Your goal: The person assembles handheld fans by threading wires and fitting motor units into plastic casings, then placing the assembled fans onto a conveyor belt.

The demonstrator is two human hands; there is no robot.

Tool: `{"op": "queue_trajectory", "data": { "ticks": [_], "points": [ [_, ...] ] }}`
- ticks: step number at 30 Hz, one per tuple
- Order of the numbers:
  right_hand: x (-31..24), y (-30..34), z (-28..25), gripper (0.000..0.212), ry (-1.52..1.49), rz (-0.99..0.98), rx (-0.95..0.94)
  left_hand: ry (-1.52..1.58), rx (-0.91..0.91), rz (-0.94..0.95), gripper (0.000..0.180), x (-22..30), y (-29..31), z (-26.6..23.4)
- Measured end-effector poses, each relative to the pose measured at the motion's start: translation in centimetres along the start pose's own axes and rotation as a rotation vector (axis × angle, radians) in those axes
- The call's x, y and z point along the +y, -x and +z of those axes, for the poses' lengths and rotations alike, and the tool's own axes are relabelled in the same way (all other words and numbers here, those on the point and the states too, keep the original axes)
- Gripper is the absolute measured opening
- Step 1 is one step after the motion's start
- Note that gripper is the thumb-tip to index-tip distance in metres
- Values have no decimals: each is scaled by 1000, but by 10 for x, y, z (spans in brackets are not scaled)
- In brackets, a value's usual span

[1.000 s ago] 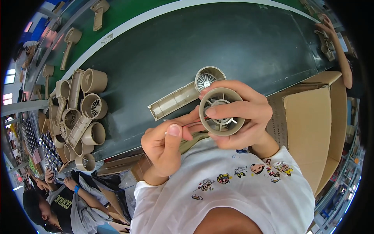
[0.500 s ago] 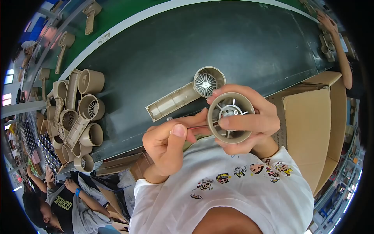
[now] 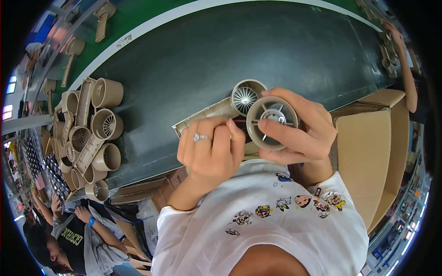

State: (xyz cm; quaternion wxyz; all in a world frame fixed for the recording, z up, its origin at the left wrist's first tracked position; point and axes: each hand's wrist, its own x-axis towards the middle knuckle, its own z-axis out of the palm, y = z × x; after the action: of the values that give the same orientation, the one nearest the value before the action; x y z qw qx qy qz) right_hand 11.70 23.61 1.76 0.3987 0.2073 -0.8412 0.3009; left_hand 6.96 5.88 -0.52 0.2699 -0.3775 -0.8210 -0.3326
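Fingers (image 3: 284, 133) of the right hand (image 3: 311, 131) wrap around a beige tube (image 3: 276, 113); the left hand (image 3: 209, 147), curled, pinches red wires (image 3: 240, 121) near a shell (image 3: 220, 111) on the tabletop (image 3: 184, 64).

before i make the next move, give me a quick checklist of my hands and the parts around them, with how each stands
1. Right hand gripping the beige cylinder: ok, thumb across its spoked face.
2. Left hand gripping the red wire: cannot tell, curled fingers hide the grip.
3. Beige housing lying open side up on the dark table: ok.
4. Housing fully in sight: not ok, the left hand covers part.
5. Pile of beige parts apart from both hands: ok.
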Motion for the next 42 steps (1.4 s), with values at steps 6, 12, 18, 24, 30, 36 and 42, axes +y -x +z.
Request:
{"op": "queue_trajectory", "data": {
  "ticks": [6, 12, 18, 24, 30, 36, 42],
  "points": [
    [13, -9, -15, 31, 232, 60, -102, 73, -59, -100, 30, -20, -1, 3],
    [17, -13, -16, 32, 287, 57, -191, 80, -219, -94, 40, -25, -1, 1],
    [15, -21, -9, 33, 263, 10, -240, 45, -232, -96, 38, -19, -2, 12],
    [9, -33, -3, 28, 202, -19, -380, 109, -195, -84, 34, -18, 0, 17],
    [13, -35, -3, 28, 146, 9, -445, 222, -223, -113, 23, -21, 3, 12],
    [16, -36, -7, 26, -92, 137, -537, 411, -362, -275, 7, -30, -4, -5],
    [9, -45, -11, 22, -268, 42, -611, 418, -438, -243, 7, -31, -1, 0]
  ]
}}
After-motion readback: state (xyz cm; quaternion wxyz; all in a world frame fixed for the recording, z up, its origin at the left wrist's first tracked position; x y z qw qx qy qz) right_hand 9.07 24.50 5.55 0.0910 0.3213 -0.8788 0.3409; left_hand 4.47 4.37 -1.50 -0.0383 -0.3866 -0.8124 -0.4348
